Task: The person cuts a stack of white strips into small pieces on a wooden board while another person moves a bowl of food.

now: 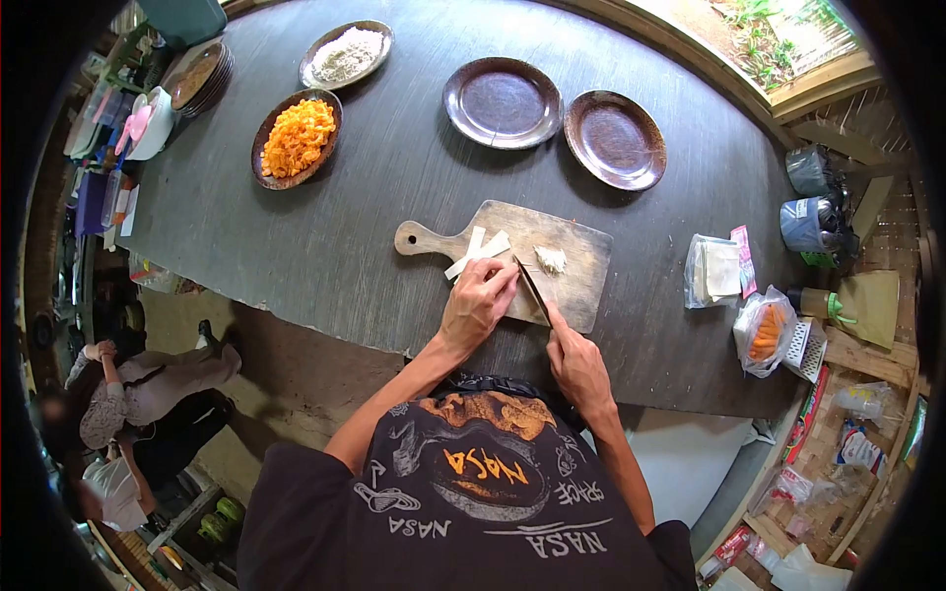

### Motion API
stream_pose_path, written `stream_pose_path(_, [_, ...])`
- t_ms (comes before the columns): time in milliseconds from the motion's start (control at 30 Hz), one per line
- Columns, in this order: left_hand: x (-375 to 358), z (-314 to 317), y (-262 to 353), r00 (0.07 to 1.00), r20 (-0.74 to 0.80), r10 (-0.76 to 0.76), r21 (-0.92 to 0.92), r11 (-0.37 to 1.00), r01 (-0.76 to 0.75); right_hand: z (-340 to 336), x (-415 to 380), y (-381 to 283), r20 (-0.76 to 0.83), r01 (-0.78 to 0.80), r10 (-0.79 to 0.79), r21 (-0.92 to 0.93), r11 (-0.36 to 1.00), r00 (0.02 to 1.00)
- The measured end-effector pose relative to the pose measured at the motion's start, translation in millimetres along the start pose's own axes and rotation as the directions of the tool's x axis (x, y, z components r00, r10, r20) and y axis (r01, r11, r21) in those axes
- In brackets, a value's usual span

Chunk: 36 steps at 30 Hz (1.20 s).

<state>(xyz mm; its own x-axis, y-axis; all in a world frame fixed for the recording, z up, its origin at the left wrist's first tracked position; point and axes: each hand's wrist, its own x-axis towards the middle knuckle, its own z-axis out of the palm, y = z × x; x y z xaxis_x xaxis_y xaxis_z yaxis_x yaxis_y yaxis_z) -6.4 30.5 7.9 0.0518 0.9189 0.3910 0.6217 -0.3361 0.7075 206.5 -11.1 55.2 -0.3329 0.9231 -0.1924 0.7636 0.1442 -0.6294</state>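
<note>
My right hand is wrapped round the handle of a dark-bladed knife, its blade angled across the wooden cutting board. My left hand has its fingers bent and pressed together on flat white strips, fingertips right beside the blade. Strip ends stick out past my knuckles toward the board's handle; the part under my fingers is hidden. To the right of the knife lies a small pile of finely cut white pieces.
Beyond the board stand two brown plates. A bowl of orange pieces and a dish of white powder sit at left. Packaged white sheets and bagged carrots lie at right. Two people are at lower left.
</note>
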Motion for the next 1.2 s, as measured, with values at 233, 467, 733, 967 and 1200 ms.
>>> stream_pose_path(233, [1.5,-1.1,0.2,1.000,0.002,-0.014,0.013,1.000,0.014,-5.6,-6.3,-5.1,0.012,-0.041,0.041,-0.032,0.999,0.999])
stream_pose_path(467, [-0.5,-1.2,-1.4,0.999,0.037,0.005,0.006,1.000,-0.005,-10.9,-22.1,6.6,0.022,-0.038,0.038,-0.010,0.999,0.999])
stream_pose_path(733, [-1.5,-2.2,-1.5,1.000,0.018,0.011,0.019,1.000,-0.011,-2.2,-7.1,6.4,-0.004,0.016,-0.016,0.001,1.000,1.000])
stream_pose_path(967, [1.0,-1.1,0.1,1.000,0.004,-0.003,0.012,1.000,0.003,-5.2,-2.0,-1.6,0.001,-0.011,0.011,-0.028,1.000,1.000])
stream_pose_path(1200, [-0.4,-2.2,-1.3,1.000,0.019,0.010,0.021,1.000,-0.011,-12.4,-18.2,2.2,0.038,-0.021,0.022,-0.034,0.999,0.999])
